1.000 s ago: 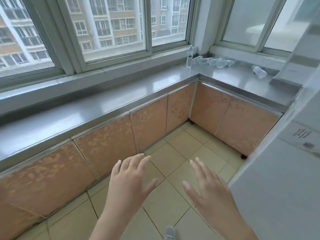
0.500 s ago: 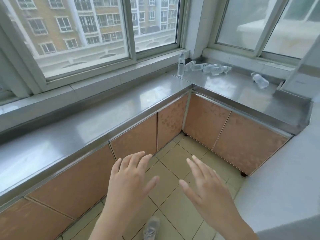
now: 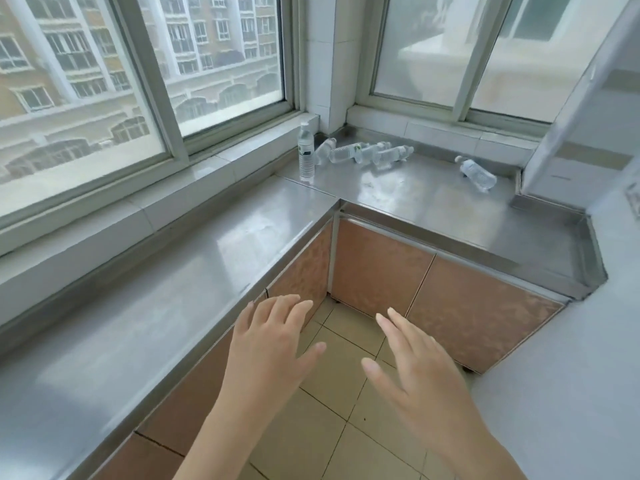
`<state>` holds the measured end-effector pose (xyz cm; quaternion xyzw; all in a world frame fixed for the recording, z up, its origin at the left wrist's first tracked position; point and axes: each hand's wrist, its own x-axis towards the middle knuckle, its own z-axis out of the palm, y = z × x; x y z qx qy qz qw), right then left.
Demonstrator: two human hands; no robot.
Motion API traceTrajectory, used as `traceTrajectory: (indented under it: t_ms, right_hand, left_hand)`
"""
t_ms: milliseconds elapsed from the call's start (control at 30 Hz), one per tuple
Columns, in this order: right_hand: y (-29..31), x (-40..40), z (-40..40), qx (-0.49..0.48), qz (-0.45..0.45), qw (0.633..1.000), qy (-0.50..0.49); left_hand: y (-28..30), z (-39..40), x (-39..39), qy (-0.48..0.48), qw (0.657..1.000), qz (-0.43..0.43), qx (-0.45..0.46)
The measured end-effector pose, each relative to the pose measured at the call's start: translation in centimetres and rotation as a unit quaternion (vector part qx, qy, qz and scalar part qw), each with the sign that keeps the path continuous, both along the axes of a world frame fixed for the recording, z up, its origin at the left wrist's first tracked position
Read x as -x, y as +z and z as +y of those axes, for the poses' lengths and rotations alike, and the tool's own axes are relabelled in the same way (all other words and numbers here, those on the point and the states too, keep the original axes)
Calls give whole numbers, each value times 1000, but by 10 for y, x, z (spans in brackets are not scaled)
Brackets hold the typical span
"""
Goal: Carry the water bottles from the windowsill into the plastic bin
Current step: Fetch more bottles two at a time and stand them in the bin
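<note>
Head view is showing both hands raised in front of the body, well apart from the bottles. The left hand is holding nothing, its fingers spread loosely, palm down. The right hand is also holding nothing, its fingers splayed and angled forward.

The water bottles are all lying at the far corner of the steel surface under the windows. One upright bottle is standing at the corner, and just beside it a cluster of fallen bottles is lying on its side, the bottles touching or overlapping; exactly how many is hard to tell. A lone bottle is lying apart, further right.

No plastic bin is showing anywhere here, so how much has already been carried cannot be judged. Judging from the empty hands, a fresh pickup is not yet begun, and every visible bottle is waiting to be carried.
</note>
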<state>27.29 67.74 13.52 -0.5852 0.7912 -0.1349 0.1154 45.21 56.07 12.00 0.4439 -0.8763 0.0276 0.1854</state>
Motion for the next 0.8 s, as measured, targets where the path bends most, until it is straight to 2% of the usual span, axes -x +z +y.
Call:
traceTrajectory:
  t_ms: [200,333,600,800]
  right_hand:
    - [1,60,-83,3,-7,1000,-20]
    - [-9,114,-146,-5,-14,1000,-1]
    - [-5,225,-261,-21,3,999,37]
    - [0,282,-328,-41,-1,998,42]
  left_hand:
    - [-8,-87,62,-26,1000,-8,-10]
    - [-15,-146,112,-14,999,-4,-29]
    - [-8,-250,216,9,1000,16,3]
    - [-15,-313,259,31,999,13,-20]
